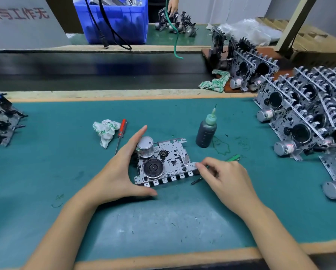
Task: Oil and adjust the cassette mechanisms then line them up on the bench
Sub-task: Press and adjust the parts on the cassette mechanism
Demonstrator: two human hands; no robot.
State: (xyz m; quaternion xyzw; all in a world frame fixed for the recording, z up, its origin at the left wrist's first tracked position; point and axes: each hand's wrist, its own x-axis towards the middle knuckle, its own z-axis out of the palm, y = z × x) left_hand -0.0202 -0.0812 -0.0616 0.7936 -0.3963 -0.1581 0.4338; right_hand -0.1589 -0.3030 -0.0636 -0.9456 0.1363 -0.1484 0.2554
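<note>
Lying flat mid-bench (182, 221), the mechanism (164, 164) is cupped on its left side by the spread left hand (120, 172). The right hand (224, 177) pinches its right edge, fingers curled round a green tool (232, 158). An oil bottle (206, 131) stands just behind.

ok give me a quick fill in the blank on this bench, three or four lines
1. The cassette mechanism lies on a mat coloured ____.
2. The screwdriver beside the crumpled rag has a ____ handle.
3. The oil bottle stands ____.
4. The left hand holds the mechanism on the side nearest its silver ____.

Missing words: green; red; upright; motor
</note>
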